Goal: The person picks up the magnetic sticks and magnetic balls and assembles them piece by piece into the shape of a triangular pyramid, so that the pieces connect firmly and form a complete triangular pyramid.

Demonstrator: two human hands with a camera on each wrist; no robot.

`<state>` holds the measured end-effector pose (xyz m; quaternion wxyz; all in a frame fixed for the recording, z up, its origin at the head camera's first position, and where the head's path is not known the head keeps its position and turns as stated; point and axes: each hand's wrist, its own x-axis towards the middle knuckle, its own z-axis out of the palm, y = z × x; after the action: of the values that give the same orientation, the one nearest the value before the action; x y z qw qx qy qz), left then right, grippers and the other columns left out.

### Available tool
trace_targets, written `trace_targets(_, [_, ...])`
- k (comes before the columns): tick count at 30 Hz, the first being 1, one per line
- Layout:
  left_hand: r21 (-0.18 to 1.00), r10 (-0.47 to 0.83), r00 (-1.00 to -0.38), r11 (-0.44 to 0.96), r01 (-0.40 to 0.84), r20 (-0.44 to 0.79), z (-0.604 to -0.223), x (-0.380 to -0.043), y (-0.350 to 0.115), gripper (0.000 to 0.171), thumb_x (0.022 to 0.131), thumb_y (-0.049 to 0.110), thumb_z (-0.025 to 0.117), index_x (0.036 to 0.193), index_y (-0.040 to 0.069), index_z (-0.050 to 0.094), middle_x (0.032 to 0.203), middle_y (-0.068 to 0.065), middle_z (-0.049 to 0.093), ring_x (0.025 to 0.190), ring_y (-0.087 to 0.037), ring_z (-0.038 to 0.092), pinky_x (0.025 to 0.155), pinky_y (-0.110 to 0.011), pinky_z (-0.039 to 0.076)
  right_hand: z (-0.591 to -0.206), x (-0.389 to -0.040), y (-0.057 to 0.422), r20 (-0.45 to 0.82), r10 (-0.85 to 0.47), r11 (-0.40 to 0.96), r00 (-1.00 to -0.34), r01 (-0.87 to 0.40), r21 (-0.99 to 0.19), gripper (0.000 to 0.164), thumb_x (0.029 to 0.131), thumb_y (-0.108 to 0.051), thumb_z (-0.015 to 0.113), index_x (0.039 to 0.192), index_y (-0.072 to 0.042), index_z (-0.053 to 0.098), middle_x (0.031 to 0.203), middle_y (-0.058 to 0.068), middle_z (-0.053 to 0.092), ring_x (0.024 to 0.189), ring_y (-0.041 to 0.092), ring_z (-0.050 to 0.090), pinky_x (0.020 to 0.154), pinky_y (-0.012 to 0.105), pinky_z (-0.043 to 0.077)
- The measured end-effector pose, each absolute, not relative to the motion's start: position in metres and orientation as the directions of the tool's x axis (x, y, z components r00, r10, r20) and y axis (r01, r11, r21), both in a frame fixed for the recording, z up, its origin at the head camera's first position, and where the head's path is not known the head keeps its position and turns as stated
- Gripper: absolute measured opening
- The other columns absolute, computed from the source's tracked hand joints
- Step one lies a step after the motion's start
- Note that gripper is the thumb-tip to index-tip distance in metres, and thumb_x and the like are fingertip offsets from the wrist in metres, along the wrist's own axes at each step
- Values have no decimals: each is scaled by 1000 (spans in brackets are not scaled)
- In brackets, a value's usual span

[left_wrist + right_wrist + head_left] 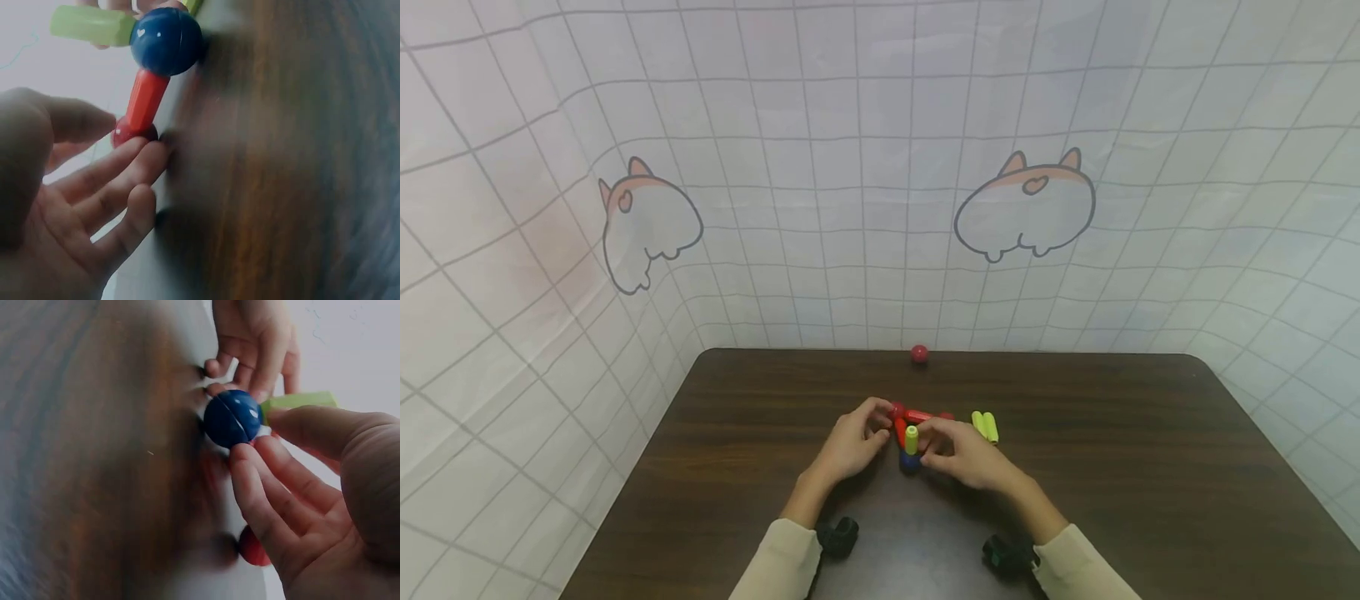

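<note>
A blue ball (910,461) sits on the table with a yellow-green stick (912,440) standing upright on it. From the ball, a red stick (147,100) leads to a red ball (134,132). My left hand (853,440) has its thumb and fingertips at that red ball, the thumb on one side and fingers on the other. My right hand (964,454) pinches at the foot of the yellow-green stick, its thumb over it and other fingertips against the blue ball (232,419). Another red stick (919,416) runs rightward to a second red ball (947,417), partly hidden behind my right hand.
Two loose yellow-green sticks (985,427) lie side by side just beyond my right hand. A lone red ball (920,354) rests at the back edge of the dark wooden table (1112,467). Behind the table hangs a white gridded cloth (820,208).
</note>
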<state>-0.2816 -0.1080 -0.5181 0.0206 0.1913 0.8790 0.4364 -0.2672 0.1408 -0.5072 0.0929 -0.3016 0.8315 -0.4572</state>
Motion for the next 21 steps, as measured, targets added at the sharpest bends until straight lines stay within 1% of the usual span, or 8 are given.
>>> trace_targets(3, [779, 401, -910, 536, 326, 106, -515, -280, -112, 40, 91, 1, 63, 129, 14, 59, 118, -7, 70, 73, -11, 59, 67, -26, 50, -503, -270, 147, 130, -535, 410, -835, -392, -823, 26, 97, -11, 70, 122, -8, 66, 106, 7, 71, 91, 13, 67, 77, 24, 55])
trace_targets(5, [775, 436, -896, 535, 336, 88, -513, -279, -113, 41, 87, 3, 66, 126, 15, 61, 115, -7, 68, 75, -11, 59, 69, -26, 51, -500, -273, 155, 160, -464, 436, -871, -382, -815, 22, 97, -11, 70, 119, -8, 67, 102, 5, 72, 88, 14, 66, 74, 25, 54])
trace_targets(8, [767, 483, -874, 539, 349, 58, -511, -278, -111, 39, 86, 15, 76, 123, 19, 63, 107, -5, 65, 74, -10, 59, 67, -26, 51, -496, -278, 172, 188, -314, 507, -931, -332, -795, 18, 97, -12, 69, 115, -8, 69, 95, 3, 71, 82, 15, 63, 69, 27, 50])
trace_targets(11, [755, 505, -862, 553, 353, 33, -509, -276, -105, 40, 86, 28, 83, 121, 22, 64, 100, -3, 63, 70, -8, 57, 63, -24, 49, -495, -282, 190, 164, -200, 566, -966, -250, -786, 19, 97, -12, 68, 115, -7, 68, 90, 3, 68, 78, 16, 60, 66, 29, 47])
trace_targets(14, [732, 505, -863, 581, 356, 18, -509, -275, -99, 41, 84, 36, 85, 117, 22, 65, 97, 0, 63, 70, -7, 56, 63, -24, 49, -497, -285, 204, 97, -168, 615, -981, -181, -767, 23, 98, -14, 66, 120, -6, 66, 87, 4, 64, 73, 17, 55, 64, 32, 44])
trace_targets(17, [706, 494, -869, 611, 359, 15, -511, -275, -96, 37, 84, 35, 86, 112, 21, 67, 96, 2, 64, 71, -6, 57, 64, -23, 49, -502, -288, 213, 38, -174, 653, -984, -144, -743, 26, 100, -17, 64, 124, -6, 65, 83, 3, 60, 67, 16, 50, 61, 31, 41])
trace_targets(21, [697, 493, -870, 615, 368, 24, -513, -275, -98, 26, 86, 34, 83, 103, 22, 67, 94, 2, 66, 73, -7, 57, 65, -24, 50, -511, -290, 216, -14, -169, 667, -985, -104, -738, 29, 98, -20, 68, 124, -7, 65, 78, 2, 58, 62, 15, 47, 57, 29, 39])
